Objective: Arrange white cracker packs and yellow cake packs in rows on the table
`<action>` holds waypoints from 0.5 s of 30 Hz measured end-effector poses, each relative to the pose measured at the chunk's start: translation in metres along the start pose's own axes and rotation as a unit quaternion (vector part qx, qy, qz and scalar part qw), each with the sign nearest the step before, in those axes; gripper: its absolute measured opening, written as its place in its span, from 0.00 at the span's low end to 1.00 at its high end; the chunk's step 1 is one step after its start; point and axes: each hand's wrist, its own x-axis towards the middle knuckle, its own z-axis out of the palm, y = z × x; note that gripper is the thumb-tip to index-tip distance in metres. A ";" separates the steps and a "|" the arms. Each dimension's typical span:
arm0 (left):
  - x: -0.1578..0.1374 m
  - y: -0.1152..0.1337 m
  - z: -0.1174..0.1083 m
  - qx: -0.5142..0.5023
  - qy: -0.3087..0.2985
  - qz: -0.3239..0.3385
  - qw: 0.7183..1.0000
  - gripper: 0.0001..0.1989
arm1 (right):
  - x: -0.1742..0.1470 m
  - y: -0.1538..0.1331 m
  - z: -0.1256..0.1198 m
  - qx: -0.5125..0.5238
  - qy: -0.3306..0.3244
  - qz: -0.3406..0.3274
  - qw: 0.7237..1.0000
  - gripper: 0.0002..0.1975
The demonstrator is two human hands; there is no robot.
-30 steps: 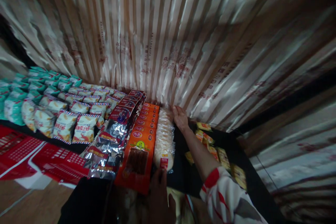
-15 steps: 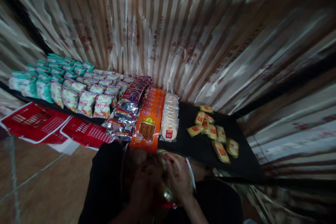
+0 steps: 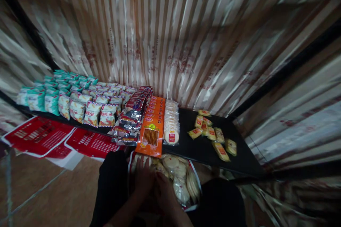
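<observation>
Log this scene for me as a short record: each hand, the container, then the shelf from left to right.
Left hand: in the container, fingers over its left side; grip unclear
Right hand: in the container, beside the left hand; grip unclear
Container: white-edged, open, between the person's knees
Contents: round wrapped wafers
Shelf, left to right: teal packets; white packets; dark foil packets; orange packets; row of wafer packs; scattered yellow packets

We see pale, round crackers (image 3: pixel 181 188) in clear wrappers, some lying flattish, others tilted on edge, heaped inside an open, white-rimmed container (image 3: pixel 196 174).
</observation>
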 end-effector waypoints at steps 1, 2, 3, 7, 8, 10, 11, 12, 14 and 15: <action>0.000 -0.002 0.004 -0.002 0.012 0.003 1.000 0.25 | 0.000 0.002 0.003 -0.005 0.002 0.003 1.000 0.26; 0.000 -0.004 0.007 -0.004 0.027 0.004 1.000 0.25 | 0.000 0.004 0.006 -0.007 0.006 0.004 1.000 0.26; -0.001 -0.006 0.008 -0.007 0.042 0.005 0.999 0.25 | -0.001 0.007 0.008 -0.008 0.011 0.004 1.000 0.25; 0.000 -0.006 0.009 -0.007 0.092 0.007 0.996 0.21 | -0.003 0.013 0.010 0.012 0.026 -0.003 1.000 0.23; 0.001 -0.005 0.009 -0.003 0.101 0.005 0.995 0.20 | -0.003 0.013 0.010 0.017 0.028 -0.007 0.999 0.22; 0.004 -0.004 0.010 0.008 0.111 0.001 0.994 0.19 | -0.002 0.015 0.011 0.019 0.036 -0.015 0.999 0.21; 0.005 -0.003 0.010 0.015 0.111 -0.001 0.994 0.19 | -0.002 0.015 0.011 0.014 0.043 -0.015 0.999 0.20; 0.006 -0.003 0.010 0.022 0.110 -0.002 0.994 0.19 | -0.001 0.016 0.011 0.006 0.048 -0.014 0.999 0.20; 0.008 -0.003 0.007 0.037 0.108 -0.006 0.993 0.19 | -0.001 0.016 0.012 -0.007 0.051 -0.016 0.999 0.18; 0.008 -0.002 0.004 0.044 0.104 -0.009 0.994 0.20 | 0.000 0.017 0.012 -0.010 0.050 -0.018 0.999 0.17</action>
